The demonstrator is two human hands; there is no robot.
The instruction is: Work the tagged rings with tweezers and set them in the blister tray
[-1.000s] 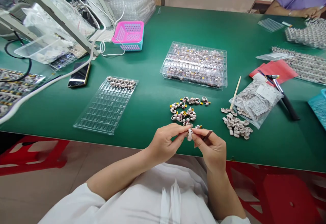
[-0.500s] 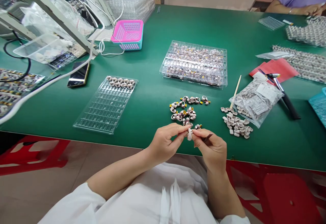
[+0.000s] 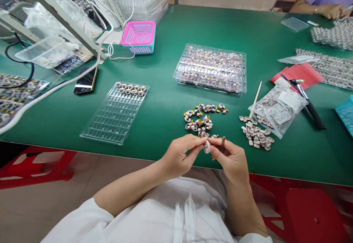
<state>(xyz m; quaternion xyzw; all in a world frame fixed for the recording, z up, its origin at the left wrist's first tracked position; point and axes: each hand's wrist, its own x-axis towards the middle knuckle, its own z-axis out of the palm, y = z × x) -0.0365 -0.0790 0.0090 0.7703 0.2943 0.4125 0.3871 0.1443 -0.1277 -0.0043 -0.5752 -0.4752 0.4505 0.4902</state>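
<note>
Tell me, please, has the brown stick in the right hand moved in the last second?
Yes. The brown stick in the right hand has swung from slanting rightward to nearly upright, its tip now nearer the pile of small parts.

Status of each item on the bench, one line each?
Left hand: pinching white part.
Right hand: holding brown stick, touching white part.
Near tray: one row filled, rest bare.
Far tray: filled.
Phone: screen dark.
Bag: lying flat, filled.

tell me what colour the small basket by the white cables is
The basket is pink, sitting in a teal one; the head view shows it.
</note>
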